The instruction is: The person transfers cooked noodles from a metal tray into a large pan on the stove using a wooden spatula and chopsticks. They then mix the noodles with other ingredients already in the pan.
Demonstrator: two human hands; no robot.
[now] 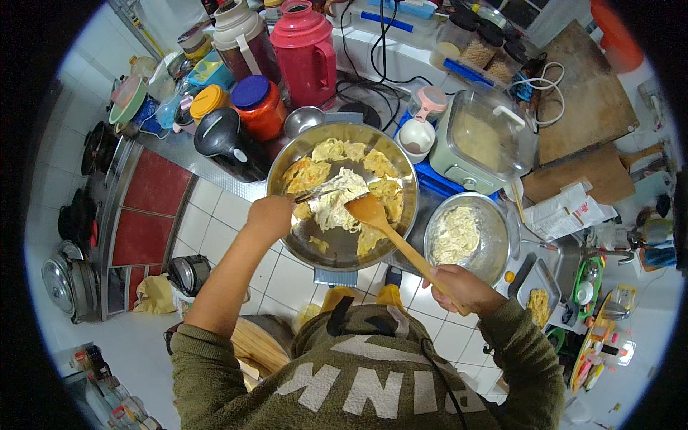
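A wide round metal pan (338, 262) lies before me, with browned yellow fritters (307, 174) around its inner edge and a pale heap of battered shreds (336, 207) in the middle. My left hand (270, 217), at the pan's left rim, grips a dark thin utensil (309, 195), perhaps tongs or chopsticks, whose tip reaches the heap. In my right hand (457, 287) is the handle of a wooden spatula (368, 210); its blade touches the heap's right side. A metal bowl (502, 231) with more battered shreds (456, 236) stands right of the pan.
Behind the pan stand a black kettle (228, 145), a red-orange jar (263, 115), a small metal bowl (302, 119) and a pink thermos (303, 54). A pale green lidded cooker (478, 140) and white cup (416, 137) are at back right. Farther right are a flour-like bag (570, 212) and a tray (532, 279).
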